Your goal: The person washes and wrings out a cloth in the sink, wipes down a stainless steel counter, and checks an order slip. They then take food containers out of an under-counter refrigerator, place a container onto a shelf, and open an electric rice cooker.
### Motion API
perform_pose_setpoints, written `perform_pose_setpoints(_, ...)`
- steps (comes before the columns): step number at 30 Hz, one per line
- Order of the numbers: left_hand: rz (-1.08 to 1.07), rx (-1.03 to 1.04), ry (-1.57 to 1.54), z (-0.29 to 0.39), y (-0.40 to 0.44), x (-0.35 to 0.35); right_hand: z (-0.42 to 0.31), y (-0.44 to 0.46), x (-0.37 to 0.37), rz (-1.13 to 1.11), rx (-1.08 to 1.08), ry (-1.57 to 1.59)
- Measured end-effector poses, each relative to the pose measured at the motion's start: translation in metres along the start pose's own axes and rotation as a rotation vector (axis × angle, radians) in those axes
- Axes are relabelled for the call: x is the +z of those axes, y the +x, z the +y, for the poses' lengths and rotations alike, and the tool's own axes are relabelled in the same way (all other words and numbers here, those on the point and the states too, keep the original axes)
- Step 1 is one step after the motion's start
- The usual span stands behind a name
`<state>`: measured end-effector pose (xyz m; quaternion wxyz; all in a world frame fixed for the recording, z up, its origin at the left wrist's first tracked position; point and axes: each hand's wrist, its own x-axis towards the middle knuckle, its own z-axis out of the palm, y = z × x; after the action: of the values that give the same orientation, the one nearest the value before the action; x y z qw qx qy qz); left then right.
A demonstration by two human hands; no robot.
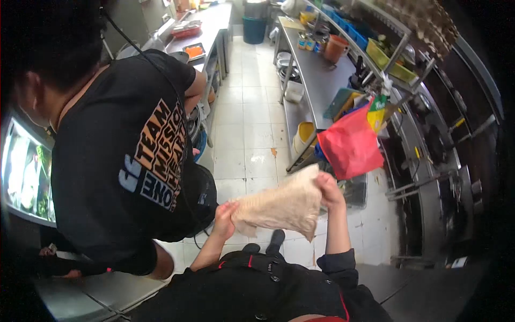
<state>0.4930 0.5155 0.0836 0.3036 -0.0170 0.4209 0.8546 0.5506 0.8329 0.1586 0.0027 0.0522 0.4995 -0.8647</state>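
A beige cloth [281, 205] is stretched between my two hands in front of my dark clothing, above the tiled floor. My left hand [226, 219] grips its left end, fingers closed on the fabric. At the upper right corner of the cloth, my right hand [329, 189] is closed on the edge. The cloth looks creased, with its lower right corner hanging down. Just beyond my right hand hangs a red bag [351, 140] at the end of the steel table.
A person in a black T-shirt [120, 155] stands close at my left. A steel table [322, 72] with cans and containers runs along the right, beside a rack and stoves. Another counter [213, 21] holds trays. A tiled aisle [248, 107] leads to a dark green bin [254, 30].
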Motion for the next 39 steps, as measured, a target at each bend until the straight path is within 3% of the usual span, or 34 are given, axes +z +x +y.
perform_pose_setpoints(2, -0.121, 0.071, -0.328, 0.006, 0.023, 0.019, -0.035, 0.023, 0.007, -0.099, -0.035, 0.143)
perform_pose_setpoints(4, -0.163, 0.087, -0.323, -0.007, 0.054, 0.027, -0.039, 0.048, -0.028, -0.190, 0.097, 0.118)
perform_pose_setpoints(6, -0.149, 0.041, -0.315, -0.011, 0.084, 0.042, -0.043, 0.071, -0.045, -0.212, 0.087, 0.043)
perform_pose_setpoints(10, -0.123, 0.210, 0.176, 0.007, 0.121, 0.054, -0.050, 0.130, -0.086, -0.123, 0.207, -0.107)
perform_pose_setpoints(14, 0.046, 0.251, 0.253, 0.043, 0.193, 0.032, -0.035, 0.211, -0.107, 0.058, 0.111, -0.160)
perform_pose_setpoints(15, 0.168, 0.202, 0.439, 0.039, 0.225, 0.002, -0.034, 0.230, -0.102, 0.147, 0.173, -0.298)
perform_pose_setpoints(18, 0.343, 0.434, 0.788, 0.024, 0.318, -0.056, 0.035, 0.322, -0.155, 0.172, -0.053, -0.714)
perform_pose_setpoints(20, 0.603, 0.488, 0.806, 0.053, 0.338, -0.023, 0.035, 0.356, -0.145, 0.338, -0.052, -1.098)
perform_pose_setpoints(21, 0.744, 0.502, 0.946, 0.048, 0.371, -0.041, 0.030, 0.375, -0.142, 0.414, -0.061, -1.297)
perform_pose_setpoints(22, 0.883, 0.515, 1.091, 0.044, 0.403, -0.062, 0.028, 0.394, -0.144, 0.473, -0.003, -1.180)
perform_pose_setpoints(24, 0.693, 0.417, 0.922, 0.073, 0.435, -0.053, 0.026, 0.426, -0.153, 0.589, 0.109, -0.942)
perform_pose_setpoints(27, 0.319, 0.405, 0.845, 0.121, 0.464, -0.014, -0.024, 0.445, -0.141, 0.297, 0.093, -0.203)
perform_pose_setpoints(28, 0.175, 0.421, 0.853, 0.135, 0.479, -0.006, -0.029, 0.460, -0.157, 0.120, 0.034, -0.244)
perform_pose_setpoints(30, 0.130, 0.335, 1.233, 0.155, 0.521, -0.011, -0.042, 0.494, -0.178, 0.026, 0.041, -0.459)
perform_pose_setpoints(34, 0.145, 0.123, 1.627, 0.194, 0.606, 0.008, -0.063, 0.580, -0.218, -0.014, 0.126, -1.082)
perform_pose_setpoints(36, 0.114, 0.331, 1.679, 0.222, 0.647, 0.014, -0.090, 0.630, -0.215, -0.007, 0.162, -1.344)
perform_pose_setpoints(37, 0.100, 0.438, 1.700, 0.239, 0.668, 0.020, -0.105, 0.658, -0.217, 0.033, 0.138, -1.323)
perform_pose_setpoints(39, 0.084, 0.495, 1.452, 0.287, 0.711, 0.039, -0.153, 0.717, -0.216, 0.096, -0.162, -1.367)
